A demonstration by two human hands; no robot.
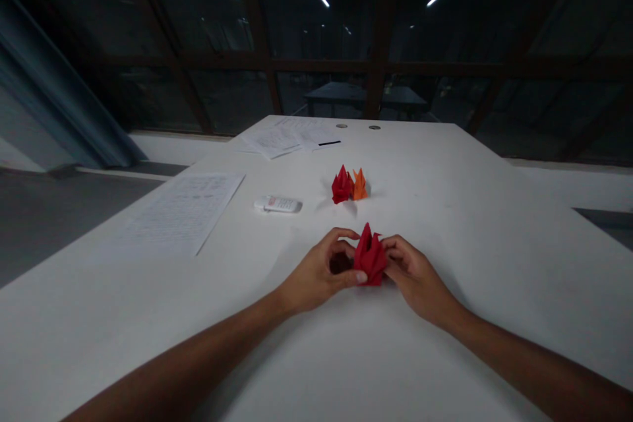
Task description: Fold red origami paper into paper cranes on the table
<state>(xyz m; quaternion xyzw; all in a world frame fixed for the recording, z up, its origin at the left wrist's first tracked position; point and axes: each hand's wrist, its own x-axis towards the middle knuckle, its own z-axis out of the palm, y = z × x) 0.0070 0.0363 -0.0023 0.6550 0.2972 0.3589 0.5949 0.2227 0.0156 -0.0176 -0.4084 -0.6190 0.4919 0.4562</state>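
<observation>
White table [494,244], dark windows [321,30]: your left hand [319,271] pinches the nearest red origami [370,260]; right hand [414,271] touches it, pinch unclear. Looks mid-shaping, so next tweak wants light fingers.

Red folded paper [370,260] is partly hiding fingers [401,248] of the right hand [419,280]. Frame edges are cutting off left forearm [198,361], right forearm [534,359] and tabletop [326,359]. Lettering on left sheet [185,214] and white case [278,204] is appearing illegibly small.
</observation>
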